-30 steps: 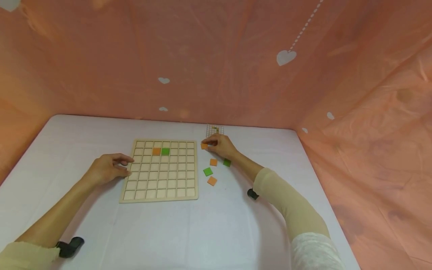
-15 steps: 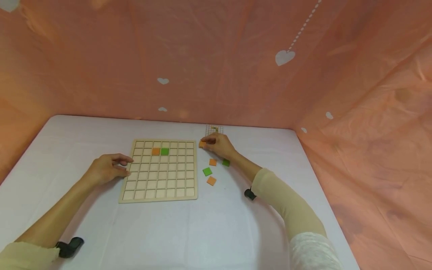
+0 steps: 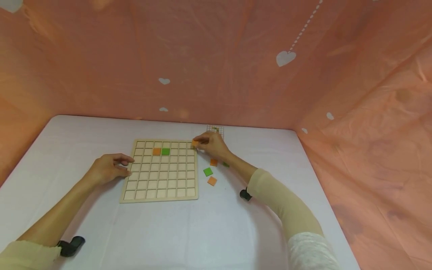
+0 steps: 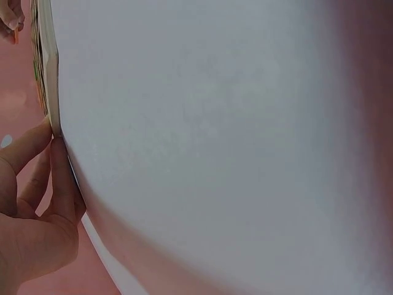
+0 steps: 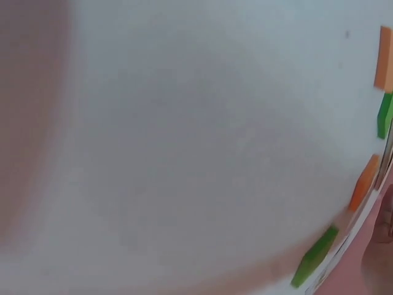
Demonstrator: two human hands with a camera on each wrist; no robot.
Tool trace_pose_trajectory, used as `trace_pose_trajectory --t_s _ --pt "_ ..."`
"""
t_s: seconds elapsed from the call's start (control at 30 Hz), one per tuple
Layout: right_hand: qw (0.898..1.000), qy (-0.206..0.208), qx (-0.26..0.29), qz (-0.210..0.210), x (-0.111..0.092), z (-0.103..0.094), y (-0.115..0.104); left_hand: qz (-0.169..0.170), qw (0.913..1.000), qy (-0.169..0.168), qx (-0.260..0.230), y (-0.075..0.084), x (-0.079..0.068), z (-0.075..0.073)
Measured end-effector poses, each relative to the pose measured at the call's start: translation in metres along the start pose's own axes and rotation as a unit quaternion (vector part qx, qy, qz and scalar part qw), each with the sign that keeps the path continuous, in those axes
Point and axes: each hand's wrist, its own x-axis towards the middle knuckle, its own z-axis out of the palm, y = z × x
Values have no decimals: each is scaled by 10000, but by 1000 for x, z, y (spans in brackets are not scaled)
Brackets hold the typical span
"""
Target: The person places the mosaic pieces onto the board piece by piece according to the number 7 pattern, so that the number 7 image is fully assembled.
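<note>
A wooden grid board [image 3: 163, 175] lies on the white table, with an orange tile [image 3: 156, 151] and a green tile [image 3: 165, 151] side by side in its second row from the back. My left hand [image 3: 105, 169] touches the board's left edge with thumb and fingertips. The left wrist view shows those fingers [image 4: 61, 184] against the board's rim [image 4: 50, 74]. Over the board's back right corner, my right hand [image 3: 213, 145] pinches another orange tile [image 3: 194, 143] between thumb and fingers. In the right wrist view only a part of the right hand [image 5: 379, 255] shows at the edge.
Right of the board lie loose tiles: a green one [image 3: 208, 171], an orange one [image 3: 212, 181], and another orange one [image 3: 213, 162] beside my right wrist. A further green tile [image 3: 225, 164] is partly hidden by the forearm. A small printed grid card [image 3: 216, 129] lies behind my right hand.
My right hand has moved left with its orange tile, from beside the board to over its back right corner. The left hand stays at the board's edge.
</note>
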Motion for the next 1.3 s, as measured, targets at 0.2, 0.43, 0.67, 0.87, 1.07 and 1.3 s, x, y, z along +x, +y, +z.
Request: trace_pose_trajectory --t_s 0.2,0.43,0.67,0.87,1.07,1.3 --pt "9997 -173 -10 -149 6 13 -8 8 10000 39 26 -2 0 1" --pt "9993 -202 78 -292 12 26 -19 -34 10000 43 1 -3 1 1" --pt "9991 -384 71 -168 12 39 -27 -82 9999 19 -136 -3 1 2" --pt "9983 -472 -226 -255 13 48 -29 -134 9996 -51 -241 -2 0 3" --pt "9972 -515 -482 -233 13 51 -31 9 9996 -49 -277 -2 0 2" --pt "9962 -496 -694 -188 14 55 -36 -28 9998 -26 -185 -1 0 1"
